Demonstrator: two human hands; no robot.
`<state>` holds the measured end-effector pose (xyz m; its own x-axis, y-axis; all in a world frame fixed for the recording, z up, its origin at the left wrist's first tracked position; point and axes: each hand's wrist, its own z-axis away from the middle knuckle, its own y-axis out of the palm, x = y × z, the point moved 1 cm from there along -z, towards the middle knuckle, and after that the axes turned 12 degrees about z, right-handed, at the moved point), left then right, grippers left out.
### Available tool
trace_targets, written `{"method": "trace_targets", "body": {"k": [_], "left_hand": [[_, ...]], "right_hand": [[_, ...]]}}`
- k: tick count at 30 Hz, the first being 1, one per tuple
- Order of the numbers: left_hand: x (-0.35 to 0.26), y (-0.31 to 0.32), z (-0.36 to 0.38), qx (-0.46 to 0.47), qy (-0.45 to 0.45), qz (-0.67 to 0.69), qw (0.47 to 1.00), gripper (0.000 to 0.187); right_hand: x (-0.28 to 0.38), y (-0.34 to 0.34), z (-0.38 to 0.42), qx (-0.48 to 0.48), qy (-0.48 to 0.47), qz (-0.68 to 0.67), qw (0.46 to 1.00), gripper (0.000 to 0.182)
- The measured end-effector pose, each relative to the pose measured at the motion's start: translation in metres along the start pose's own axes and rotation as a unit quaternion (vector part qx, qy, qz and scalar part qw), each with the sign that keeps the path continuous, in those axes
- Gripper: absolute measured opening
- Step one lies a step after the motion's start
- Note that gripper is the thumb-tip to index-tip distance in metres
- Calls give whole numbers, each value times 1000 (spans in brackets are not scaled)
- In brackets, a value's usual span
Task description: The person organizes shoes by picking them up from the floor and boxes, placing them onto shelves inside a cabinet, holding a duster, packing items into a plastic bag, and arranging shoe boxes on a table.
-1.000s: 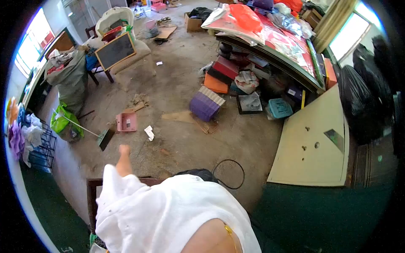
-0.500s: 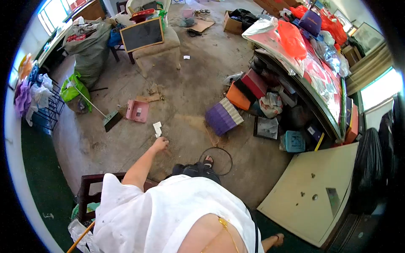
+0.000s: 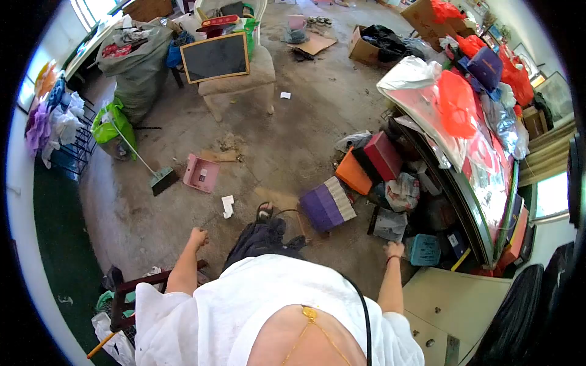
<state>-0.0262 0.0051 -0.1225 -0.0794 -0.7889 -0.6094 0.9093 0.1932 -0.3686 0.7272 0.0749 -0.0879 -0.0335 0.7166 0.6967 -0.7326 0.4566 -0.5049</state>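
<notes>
My left hand hangs over the bare floor with its fingers curled in and nothing showing in them. Ahead of it lie a white scrap of paper and an open pink box. To the right, my right hand is also curled, with no object visible in it. In this view it overlaps the floor just below a dark-framed panel, left of a blue plastic basket. A purple-and-cream striped box stands between the two hands, further forward.
A broom leans from a green bag on the left. Ahead is a chair holding a small blackboard. Boxes and bags crowd the right side under a cluttered table. A cream cabinet panel lies at lower right.
I have stepped forward, one foot now near the striped box. My left hand has drawn back and left from beside the paper scrap. My right hand has come into view.
</notes>
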Motion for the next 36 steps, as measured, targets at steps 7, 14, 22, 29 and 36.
{"method": "trace_targets", "body": {"k": [7, 14, 22, 29, 36], "left_hand": [[-70, -44, -52, -100, -147, 135, 975, 22], [-211, -24, -202, 8, -47, 196, 980, 22], [-377, 84, -347, 113, -82, 150, 979, 20], [-569, 167, -413, 131, -15, 88, 987, 26], [-701, 233, -470, 148, 80, 103, 980, 24]], "right_hand": [[133, 135, 28, -1, 23, 132, 991, 35], [161, 236, 49, 108, 163, 103, 975, 38], [275, 253, -21, 138, 46, 201, 969, 25], [422, 318, -143, 109, -202, 222, 948, 39], [635, 411, -216, 219, -353, 150, 897, 35]]}}
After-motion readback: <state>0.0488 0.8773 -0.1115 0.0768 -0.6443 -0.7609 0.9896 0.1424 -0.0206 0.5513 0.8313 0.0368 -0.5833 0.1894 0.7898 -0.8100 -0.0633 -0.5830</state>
